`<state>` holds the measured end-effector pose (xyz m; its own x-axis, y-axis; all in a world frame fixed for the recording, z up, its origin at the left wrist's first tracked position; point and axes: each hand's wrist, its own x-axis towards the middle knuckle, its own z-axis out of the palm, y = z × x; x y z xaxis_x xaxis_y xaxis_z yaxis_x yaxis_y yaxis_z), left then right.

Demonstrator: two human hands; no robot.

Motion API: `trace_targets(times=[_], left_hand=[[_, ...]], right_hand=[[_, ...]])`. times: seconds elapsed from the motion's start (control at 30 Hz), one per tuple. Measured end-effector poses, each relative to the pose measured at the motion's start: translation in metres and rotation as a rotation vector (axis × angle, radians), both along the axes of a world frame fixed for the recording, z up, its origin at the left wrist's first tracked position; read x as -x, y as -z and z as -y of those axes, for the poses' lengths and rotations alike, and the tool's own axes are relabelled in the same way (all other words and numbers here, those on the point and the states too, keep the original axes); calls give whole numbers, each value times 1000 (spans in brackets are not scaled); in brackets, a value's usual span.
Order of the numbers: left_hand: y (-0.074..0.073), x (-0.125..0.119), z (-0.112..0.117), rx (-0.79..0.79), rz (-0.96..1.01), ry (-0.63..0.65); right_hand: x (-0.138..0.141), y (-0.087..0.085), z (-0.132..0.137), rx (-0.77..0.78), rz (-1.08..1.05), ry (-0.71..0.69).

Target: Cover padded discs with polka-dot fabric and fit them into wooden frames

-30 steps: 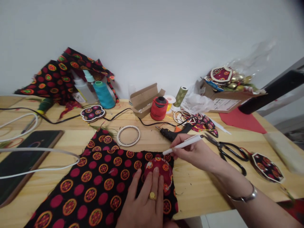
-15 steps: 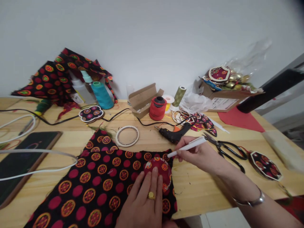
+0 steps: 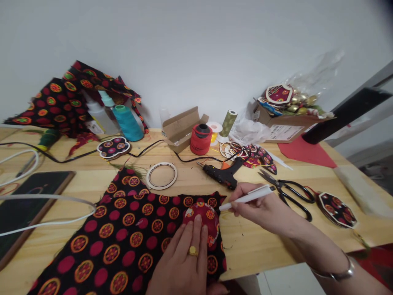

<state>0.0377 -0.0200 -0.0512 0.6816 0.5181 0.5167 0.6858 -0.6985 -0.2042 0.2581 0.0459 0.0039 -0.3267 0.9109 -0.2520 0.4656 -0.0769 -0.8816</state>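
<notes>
Head view: a red round piece (image 3: 210,219) lies on the dark patterned cloth (image 3: 123,241), partly under the left hand (image 3: 187,258).
The left grip is spread flat, with the fingers pressing on the round piece. The right hand (image 3: 258,209) has its grip pinching a white pen (image 3: 245,198); the pen's tip is just beside the right edge of the round piece, but I cannot tell if it touches the cloth. Around the cloth, on the wooden desk (image 3: 251,254), lie a pale ring (image 3: 149,177), a black glue gun (image 3: 224,174) and scissors (image 3: 280,184).
</notes>
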Motion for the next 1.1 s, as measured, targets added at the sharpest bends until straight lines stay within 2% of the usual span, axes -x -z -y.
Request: trace_targets(times=[0.23, 0.47, 0.67, 0.97, 1.1], left_hand=[[1, 1, 1, -6, -7, -21], [3, 1, 1, 19, 2, -12], [-1, 0, 2, 19, -15, -11], [2, 1, 2, 0, -48, -9], [4, 2, 4, 32, -75, -19]], right_hand=[[16, 9, -6, -17, -152, 53], [-3, 0, 7, 18, -40, 13], [6, 7, 5, -36, -103, 72], [-6, 2, 16, 14, -59, -4], [-2, 3, 18, -7, -44, 78]])
